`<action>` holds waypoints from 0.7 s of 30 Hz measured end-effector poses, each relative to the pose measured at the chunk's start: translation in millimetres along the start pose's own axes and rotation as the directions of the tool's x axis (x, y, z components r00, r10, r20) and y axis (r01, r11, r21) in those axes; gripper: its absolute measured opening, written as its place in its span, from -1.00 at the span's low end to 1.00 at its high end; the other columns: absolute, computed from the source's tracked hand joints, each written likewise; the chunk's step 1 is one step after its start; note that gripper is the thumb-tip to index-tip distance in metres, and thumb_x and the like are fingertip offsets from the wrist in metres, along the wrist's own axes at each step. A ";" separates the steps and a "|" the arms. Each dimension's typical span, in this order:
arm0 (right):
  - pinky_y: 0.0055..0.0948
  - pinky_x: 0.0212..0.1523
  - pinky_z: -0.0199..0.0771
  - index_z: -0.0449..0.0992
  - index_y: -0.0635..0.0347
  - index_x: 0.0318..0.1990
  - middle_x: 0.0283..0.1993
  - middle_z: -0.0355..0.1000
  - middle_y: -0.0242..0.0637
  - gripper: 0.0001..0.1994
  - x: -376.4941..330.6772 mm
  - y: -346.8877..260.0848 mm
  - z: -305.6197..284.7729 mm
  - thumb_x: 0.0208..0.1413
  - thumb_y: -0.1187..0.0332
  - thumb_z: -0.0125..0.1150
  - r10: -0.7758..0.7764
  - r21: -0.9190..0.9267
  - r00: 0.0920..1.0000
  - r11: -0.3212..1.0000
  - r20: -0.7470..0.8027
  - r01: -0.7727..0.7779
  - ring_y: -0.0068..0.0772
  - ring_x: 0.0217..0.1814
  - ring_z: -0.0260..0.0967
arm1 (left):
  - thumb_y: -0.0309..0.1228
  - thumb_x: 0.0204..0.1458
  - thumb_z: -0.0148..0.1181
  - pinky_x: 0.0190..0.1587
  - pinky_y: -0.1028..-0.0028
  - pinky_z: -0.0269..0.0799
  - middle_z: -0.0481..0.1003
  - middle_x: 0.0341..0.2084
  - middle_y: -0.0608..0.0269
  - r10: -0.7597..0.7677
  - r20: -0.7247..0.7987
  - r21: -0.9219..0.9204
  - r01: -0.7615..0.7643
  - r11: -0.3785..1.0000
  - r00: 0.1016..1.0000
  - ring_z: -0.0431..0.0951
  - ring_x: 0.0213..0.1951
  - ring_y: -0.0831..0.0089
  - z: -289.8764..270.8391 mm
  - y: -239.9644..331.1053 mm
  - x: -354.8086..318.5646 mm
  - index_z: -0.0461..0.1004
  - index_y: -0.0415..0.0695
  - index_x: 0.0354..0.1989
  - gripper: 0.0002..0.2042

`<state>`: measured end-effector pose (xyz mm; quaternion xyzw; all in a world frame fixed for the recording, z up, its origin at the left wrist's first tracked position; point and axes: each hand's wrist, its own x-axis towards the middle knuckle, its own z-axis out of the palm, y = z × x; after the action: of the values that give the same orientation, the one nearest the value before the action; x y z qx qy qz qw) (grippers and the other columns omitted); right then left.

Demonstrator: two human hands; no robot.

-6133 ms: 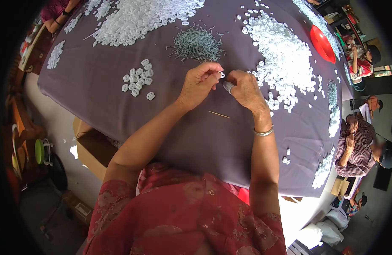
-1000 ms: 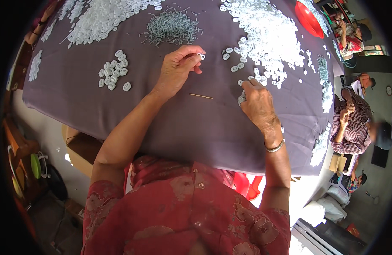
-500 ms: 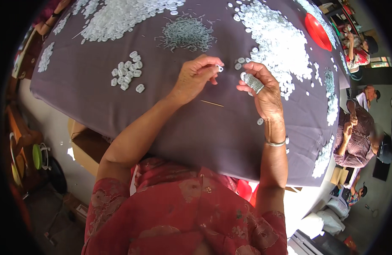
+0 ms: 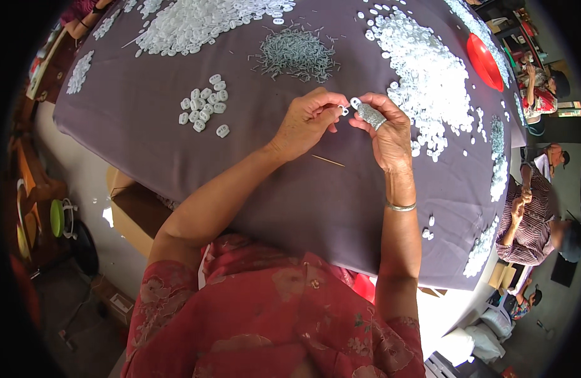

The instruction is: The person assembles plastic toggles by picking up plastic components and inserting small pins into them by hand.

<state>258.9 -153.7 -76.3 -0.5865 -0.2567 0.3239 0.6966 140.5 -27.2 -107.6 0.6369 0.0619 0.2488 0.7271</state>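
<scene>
My left hand point(image 4: 308, 123) pinches a small white plastic piece with a ring-shaped end point(image 4: 344, 111) between thumb and fingertips. Close beside it, my right hand point(image 4: 392, 129) grips a white oval piece with a hole point(image 4: 355, 102) in its fingertips. A grey speckled finger sleeve point(image 4: 371, 117) covers one finger of the right hand. The two pieces are almost together; whether they touch, I cannot tell. Below the hands a thin wooden stick point(image 4: 328, 160) lies on the dark tablecloth point(image 4: 290, 201). To the left sits a cluster of white oval pieces point(image 4: 203, 104).
Beyond my hands lies a heap of small grey-green pins point(image 4: 297, 53). Large heaps of white pieces spread at the far left point(image 4: 199, 28) and on the right point(image 4: 432, 88). A red bowl point(image 4: 485, 62) stands far right. Other people work at the right and far left.
My right hand has come in toward the left, bringing its white piece up against the left hand's piece. The whole view has shifted slightly, so the heaps appear farther right and lower.
</scene>
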 end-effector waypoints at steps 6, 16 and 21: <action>-0.51 -0.26 0.59 0.49 0.27 -0.19 -0.25 0.44 -0.33 -0.82 -0.2 0.3 4.1 0.04 0.62 0.11 -0.081 0.014 0.996 0.997 -0.042 0.082 -0.57 -0.29 0.42 | -0.58 0.11 0.01 -0.35 0.61 0.38 0.33 -0.39 0.36 0.007 0.011 0.020 -0.007 1.000 1.000 0.40 -0.42 0.63 2.8 -0.9 -1.0 0.46 -0.22 -0.15 -0.83; -0.57 -0.26 0.55 0.49 0.26 -0.21 -0.25 0.44 -0.35 -0.80 -2.4 2.1 9.3 0.02 0.67 0.06 -0.095 0.001 0.995 0.996 -0.026 0.095 -0.59 -0.29 0.40 | -0.57 0.11 0.01 -0.35 0.60 0.39 0.37 -0.38 0.37 0.003 -0.002 -0.011 -0.003 1.000 1.000 0.38 -0.41 0.66 4.7 1.3 -2.2 0.45 -0.23 -0.15 -0.84; -0.58 -0.26 0.54 0.49 0.27 -0.21 -0.25 0.44 -0.35 -0.79 -1.1 4.6 8.3 0.01 0.68 0.06 -0.106 -0.030 0.994 0.994 -0.017 0.105 -0.58 -0.27 0.40 | -0.56 0.12 0.01 -0.34 0.60 0.39 0.41 -0.34 0.36 -0.023 -0.005 -0.020 0.023 1.000 1.000 0.39 -0.39 0.66 3.9 0.4 -1.3 0.44 -0.23 -0.16 -0.85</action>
<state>251.3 -148.7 -79.3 -0.5850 -0.2856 0.2775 0.7065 140.8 -31.3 -106.9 0.6283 0.0689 0.2427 0.7360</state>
